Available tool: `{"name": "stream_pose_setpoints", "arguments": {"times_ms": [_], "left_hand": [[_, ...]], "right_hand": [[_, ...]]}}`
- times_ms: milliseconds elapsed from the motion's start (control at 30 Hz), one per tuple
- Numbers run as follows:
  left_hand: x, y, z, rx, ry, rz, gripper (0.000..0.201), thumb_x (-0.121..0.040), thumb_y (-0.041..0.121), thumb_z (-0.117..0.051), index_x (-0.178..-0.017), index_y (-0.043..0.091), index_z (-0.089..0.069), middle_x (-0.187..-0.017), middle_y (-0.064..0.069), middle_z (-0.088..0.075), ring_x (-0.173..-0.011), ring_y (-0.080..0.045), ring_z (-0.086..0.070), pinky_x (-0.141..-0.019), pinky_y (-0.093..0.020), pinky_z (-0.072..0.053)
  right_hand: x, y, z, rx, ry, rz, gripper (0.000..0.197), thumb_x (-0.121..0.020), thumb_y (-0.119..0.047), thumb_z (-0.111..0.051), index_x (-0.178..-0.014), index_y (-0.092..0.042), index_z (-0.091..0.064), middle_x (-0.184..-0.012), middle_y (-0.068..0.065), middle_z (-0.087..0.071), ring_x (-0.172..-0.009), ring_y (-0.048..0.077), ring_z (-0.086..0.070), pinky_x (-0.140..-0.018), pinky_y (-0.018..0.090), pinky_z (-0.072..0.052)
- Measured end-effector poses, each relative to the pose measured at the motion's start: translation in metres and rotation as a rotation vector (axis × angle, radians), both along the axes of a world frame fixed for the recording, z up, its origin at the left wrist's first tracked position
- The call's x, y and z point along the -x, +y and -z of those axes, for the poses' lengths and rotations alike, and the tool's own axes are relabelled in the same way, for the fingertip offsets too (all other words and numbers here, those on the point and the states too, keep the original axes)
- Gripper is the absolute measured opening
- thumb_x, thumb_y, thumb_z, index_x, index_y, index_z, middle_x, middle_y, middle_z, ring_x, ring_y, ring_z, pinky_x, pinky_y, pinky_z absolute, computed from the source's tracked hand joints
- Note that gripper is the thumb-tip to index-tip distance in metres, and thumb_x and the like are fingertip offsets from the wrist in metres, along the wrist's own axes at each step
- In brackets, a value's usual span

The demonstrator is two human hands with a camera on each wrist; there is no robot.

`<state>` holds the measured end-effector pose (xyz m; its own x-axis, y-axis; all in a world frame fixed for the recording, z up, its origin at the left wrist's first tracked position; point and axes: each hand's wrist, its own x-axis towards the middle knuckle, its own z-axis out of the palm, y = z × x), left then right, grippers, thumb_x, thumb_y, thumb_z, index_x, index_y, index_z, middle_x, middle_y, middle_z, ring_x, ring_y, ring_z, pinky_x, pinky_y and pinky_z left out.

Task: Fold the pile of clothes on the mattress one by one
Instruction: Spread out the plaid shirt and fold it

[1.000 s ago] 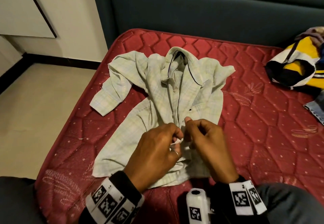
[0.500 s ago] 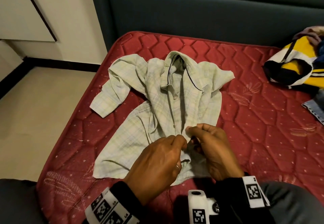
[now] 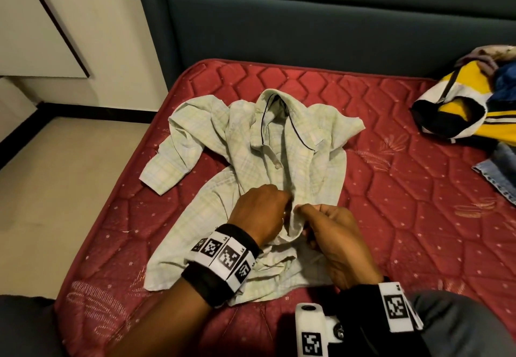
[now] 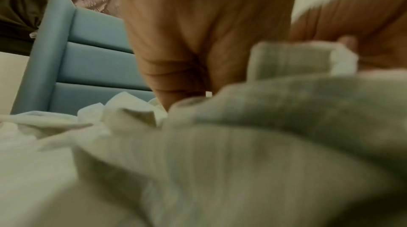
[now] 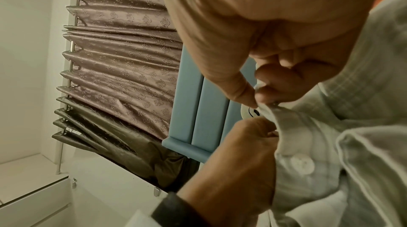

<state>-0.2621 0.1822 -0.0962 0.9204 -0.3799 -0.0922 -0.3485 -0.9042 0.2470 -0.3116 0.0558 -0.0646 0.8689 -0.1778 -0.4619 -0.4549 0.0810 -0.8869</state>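
A pale green checked shirt [image 3: 251,144] lies face up on the red quilted mattress [image 3: 405,217], collar toward the headboard, one sleeve spread to the left. My left hand [image 3: 262,211] and right hand [image 3: 332,234] meet over the lower button placket, each pinching an edge of the shirt front. In the right wrist view my right hand's thumb and forefinger [image 5: 253,100] pinch the placket edge of the shirt [image 5: 363,126] just above a white button [image 5: 301,163], and the left hand [image 5: 237,157] holds the facing edge. The left wrist view shows blurred shirt cloth [image 4: 242,152].
A pile of other clothes [image 3: 474,116], yellow, black, white and blue, lies at the mattress's right edge with denim [image 3: 499,175] below it. A dark blue padded headboard [image 3: 307,21] runs behind. Beige floor [image 3: 55,189] lies left of the mattress.
Both hands have shifted slightly up the shirt front and stay pinched together on the placket. The shirt itself lies as before.
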Motion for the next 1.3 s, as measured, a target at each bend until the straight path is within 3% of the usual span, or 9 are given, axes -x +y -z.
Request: {"name": "stream_pose_setpoints", "arguments": {"times_ms": [133, 300, 467, 600, 733, 900, 1033, 1167, 1300], "left_hand": [[-0.007, -0.005, 0.013, -0.030, -0.004, -0.052, 0.015, -0.096, 0.015, -0.053, -0.106, 0.015, -0.064, -0.102, -0.010, -0.063, -0.093, -0.032, -0.063, -0.066, -0.034, -0.036], [-0.011, -0.005, 0.022, -0.070, -0.025, -0.074, 0.020, -0.093, 0.016, -0.054, -0.112, 0.013, -0.062, -0.107, -0.012, -0.065, -0.099, -0.033, -0.061, -0.069, -0.034, -0.035], [-0.019, 0.005, 0.025, 0.064, 0.047, -0.112, 0.026, -0.082, 0.024, -0.064, -0.105, 0.013, -0.064, -0.102, -0.011, -0.068, -0.095, -0.034, -0.063, -0.072, -0.036, -0.047], [-0.014, 0.008, 0.024, 0.044, -0.039, -0.081, 0.017, -0.086, 0.029, -0.059, -0.084, 0.014, -0.052, -0.093, -0.010, -0.063, -0.085, -0.031, -0.058, -0.065, -0.032, -0.032], [-0.003, 0.020, 0.017, 0.081, -0.139, -0.137, 0.024, -0.088, 0.036, -0.053, -0.080, 0.016, -0.043, -0.078, 0.000, -0.047, -0.069, -0.022, -0.042, -0.062, -0.031, -0.028], [0.017, 0.045, 0.002, 0.389, -0.187, -0.231, 0.014, -0.084, 0.028, -0.064, -0.078, 0.019, -0.056, -0.064, 0.008, -0.057, -0.059, -0.014, -0.055, -0.053, -0.028, -0.035], [0.035, 0.066, -0.012, 0.622, -0.248, -0.239, 0.015, -0.080, 0.011, -0.077, -0.081, 0.019, -0.064, -0.069, 0.012, -0.063, -0.066, -0.005, -0.062, -0.059, -0.022, -0.050], [0.040, 0.070, -0.026, 0.778, -0.309, -0.274, 0.015, -0.078, 0.010, -0.080, -0.084, 0.017, -0.068, -0.073, 0.012, -0.066, -0.071, -0.004, -0.065, -0.059, -0.010, -0.047], [0.042, 0.070, -0.027, 0.861, -0.242, -0.334, 0.015, -0.078, 0.013, -0.080, -0.084, 0.020, -0.068, -0.075, 0.012, -0.067, -0.064, 0.000, -0.063, -0.060, -0.006, -0.043]], "right_hand": [[-0.002, -0.006, 0.008, 0.064, 0.015, -0.013, 0.021, -0.092, -0.012, -0.067, -0.072, -0.006, -0.065, -0.053, 0.004, -0.057, -0.042, 0.007, -0.044, -0.044, 0.021, -0.037], [-0.002, -0.009, 0.014, 0.002, -0.002, -0.008, 0.006, -0.091, -0.002, -0.065, -0.090, 0.003, -0.068, -0.067, 0.010, -0.059, -0.049, 0.009, -0.047, -0.044, 0.021, -0.038], [-0.002, -0.007, 0.014, -0.043, -0.027, 0.043, 0.011, -0.091, 0.005, -0.060, -0.100, 0.003, -0.067, -0.074, 0.012, -0.062, -0.046, 0.007, -0.050, -0.039, 0.018, -0.035], [-0.005, -0.005, 0.012, -0.260, -0.006, 0.122, 0.018, -0.092, 0.010, -0.056, -0.110, 0.009, -0.060, -0.076, 0.019, -0.065, -0.051, 0.010, -0.063, -0.045, 0.018, -0.050], [-0.005, -0.006, 0.008, -0.396, 0.035, 0.133, 0.011, -0.093, 0.008, -0.054, -0.101, 0.006, -0.060, -0.074, 0.025, -0.068, -0.048, 0.013, -0.060, -0.048, 0.021, -0.054], [-0.002, -0.007, 0.008, -0.297, -0.006, 0.050, 0.015, -0.086, 0.011, -0.064, -0.098, 0.001, -0.062, -0.067, 0.016, -0.067, -0.054, 0.016, -0.060, -0.045, 0.019, -0.049], [0.001, -0.005, 0.013, -0.086, -0.041, -0.055, 0.010, -0.086, 0.004, -0.070, -0.088, -0.002, -0.062, -0.059, 0.005, -0.063, -0.046, 0.011, -0.054, -0.039, 0.020, -0.040], [0.004, -0.003, 0.017, 0.098, -0.059, -0.180, 0.024, -0.088, -0.006, -0.072, -0.069, -0.005, -0.058, -0.050, -0.001, -0.059, -0.046, 0.013, -0.057, -0.041, 0.022, -0.038], [0.004, -0.004, 0.011, -0.036, -0.118, -0.148, 0.008, -0.085, 0.006, -0.070, -0.081, 0.002, -0.064, -0.062, 0.008, -0.059, -0.056, 0.015, -0.062, -0.047, 0.022, -0.047]]}}
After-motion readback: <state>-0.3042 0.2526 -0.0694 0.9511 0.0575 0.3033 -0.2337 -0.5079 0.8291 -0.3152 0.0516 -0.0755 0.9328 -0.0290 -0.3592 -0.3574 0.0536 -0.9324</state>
